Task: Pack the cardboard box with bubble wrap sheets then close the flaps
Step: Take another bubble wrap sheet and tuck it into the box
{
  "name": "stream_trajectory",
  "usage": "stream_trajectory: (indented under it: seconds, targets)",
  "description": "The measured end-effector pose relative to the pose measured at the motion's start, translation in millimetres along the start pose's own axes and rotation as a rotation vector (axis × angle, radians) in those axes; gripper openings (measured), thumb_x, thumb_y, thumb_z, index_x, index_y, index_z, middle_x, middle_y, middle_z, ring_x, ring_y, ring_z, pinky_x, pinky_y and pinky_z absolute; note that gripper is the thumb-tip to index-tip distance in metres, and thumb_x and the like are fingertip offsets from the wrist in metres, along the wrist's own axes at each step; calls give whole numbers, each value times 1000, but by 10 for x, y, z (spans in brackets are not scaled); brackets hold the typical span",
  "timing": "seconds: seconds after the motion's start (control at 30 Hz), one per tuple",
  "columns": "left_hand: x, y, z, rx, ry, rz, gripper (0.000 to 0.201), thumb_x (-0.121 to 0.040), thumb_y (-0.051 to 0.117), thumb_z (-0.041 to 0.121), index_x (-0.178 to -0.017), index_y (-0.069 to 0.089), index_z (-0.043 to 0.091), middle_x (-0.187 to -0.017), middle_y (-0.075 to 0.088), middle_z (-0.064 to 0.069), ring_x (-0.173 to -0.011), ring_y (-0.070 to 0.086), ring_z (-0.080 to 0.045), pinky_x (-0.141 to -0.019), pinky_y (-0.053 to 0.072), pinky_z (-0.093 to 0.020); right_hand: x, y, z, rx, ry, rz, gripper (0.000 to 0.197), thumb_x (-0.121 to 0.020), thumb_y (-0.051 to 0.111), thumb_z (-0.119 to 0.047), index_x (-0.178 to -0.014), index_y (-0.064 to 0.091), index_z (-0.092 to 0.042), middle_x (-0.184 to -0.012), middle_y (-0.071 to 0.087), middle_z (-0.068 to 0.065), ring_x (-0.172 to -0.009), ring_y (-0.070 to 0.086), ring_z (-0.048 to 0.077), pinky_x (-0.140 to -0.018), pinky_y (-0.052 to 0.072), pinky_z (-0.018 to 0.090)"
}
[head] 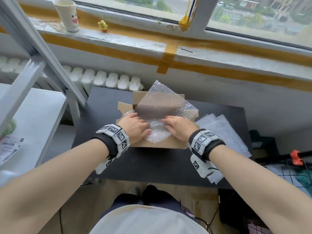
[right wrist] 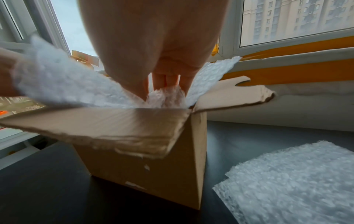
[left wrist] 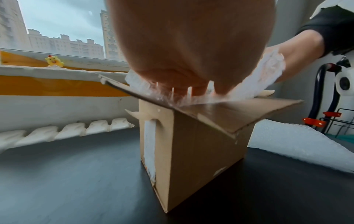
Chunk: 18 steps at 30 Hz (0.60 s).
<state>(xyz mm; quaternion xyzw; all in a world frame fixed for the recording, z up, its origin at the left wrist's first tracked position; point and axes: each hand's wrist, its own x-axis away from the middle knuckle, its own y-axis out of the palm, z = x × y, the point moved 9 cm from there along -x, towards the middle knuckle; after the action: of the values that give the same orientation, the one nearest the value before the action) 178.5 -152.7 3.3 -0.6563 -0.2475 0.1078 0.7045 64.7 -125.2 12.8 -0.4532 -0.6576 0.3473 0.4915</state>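
Observation:
A brown cardboard box stands on the black table with its flaps spread open. A bubble wrap sheet lies across the opening, its far corner sticking up past the back flap. My left hand and right hand press side by side on the sheet's near part, fingers pointing down into the box. In the left wrist view the left hand pushes the wrap below the rim of the box. In the right wrist view the right hand sinks its fingers into the wrap inside the box.
A stack of several loose bubble wrap sheets lies on the table right of the box. Behind are a radiator and a window sill with a paper cup and a yellow toy. A white shelf stands at left, an orange clamp at right.

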Motion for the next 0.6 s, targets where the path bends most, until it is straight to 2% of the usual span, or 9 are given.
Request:
stream_trajectory:
  seconds: [0.07, 0.17, 0.23, 0.27, 0.3, 0.37, 0.43, 0.5, 0.6]
  targets:
    - [-53, 56, 1, -14, -20, -41, 44, -98, 22, 39, -109, 62, 24, -114, 66, 6, -111, 54, -16, -108, 22, -34, -27, -58, -4, -17, -29, 66, 31, -95, 45, -20, -125, 54, -14, -130, 56, 5, -118, 52, 26, -96, 45, 45]
    - [-85, 70, -57, 31, -82, 6, 44, -97, 26, 38, -104, 66, 20, -107, 69, 2, -110, 57, -20, -112, 17, -37, 13, -397, -94, 17, -168, 408, 21, -87, 57, -7, -107, 63, -4, -107, 67, 13, -99, 62, 30, -80, 55, 45]
    - [-28, -38, -89, 23, -93, 107, 49, -92, 28, 38, -88, 71, 15, -91, 72, -3, -103, 61, -27, -112, 20, -42, 60, -617, -112, 82, -191, 607, 26, -80, 63, -1, -106, 63, -2, -108, 66, 15, -100, 63, 31, -83, 55, 43]
    - [18, -81, -118, -7, -113, 147, 49, -89, 29, 37, -83, 72, 13, -87, 72, -5, -103, 62, -28, -112, 24, -45, 43, -678, -88, 107, -164, 638, 33, -79, 63, -1, -112, 59, -3, -116, 63, 16, -107, 60, 30, -89, 52, 43]
    - [69, -117, -161, -21, -143, 179, 48, -88, 31, 35, -83, 72, 11, -93, 72, -7, -107, 61, -29, -111, 28, -47, 11, -728, -40, 118, -114, 640, 42, -80, 63, -3, -121, 54, -4, -126, 57, 16, -116, 55, 29, -96, 47, 41]
    - [189, -180, -263, 8, -209, 225, 44, -88, 33, 32, -96, 70, 8, -113, 67, -14, -118, 55, -32, -108, 32, -50, -98, -721, 108, 86, -12, 563, 58, -83, 61, -9, -136, 39, -6, -142, 43, 14, -130, 42, 27, -108, 34, 40]
    - [321, -253, -376, 61, -270, 287, 42, -87, 34, 25, -106, 65, 5, -123, 61, -18, -122, 51, -35, -107, 36, -48, -181, -633, 200, 18, 34, 447, 63, -85, 58, -11, -142, 31, -8, -146, 40, 12, -134, 38, 25, -113, 28, 39]
    - [451, -269, -489, 101, -317, 332, 43, -81, 36, 18, -111, 62, 4, -123, 59, -18, -120, 52, -36, -105, 37, -45, -182, -595, 199, -23, 31, 408, 60, -87, 56, -9, -142, 31, -10, -142, 45, 11, -131, 42, 26, -111, 32, 41]
    - [584, -289, -560, 120, -342, 386, 49, -73, 36, 19, -114, 60, 6, -112, 62, -16, -106, 56, -35, -94, 40, -43, -77, -643, 78, -16, -26, 486, 51, -84, 53, 2, -134, 46, -9, -125, 60, 12, -114, 55, 29, -99, 45, 43]
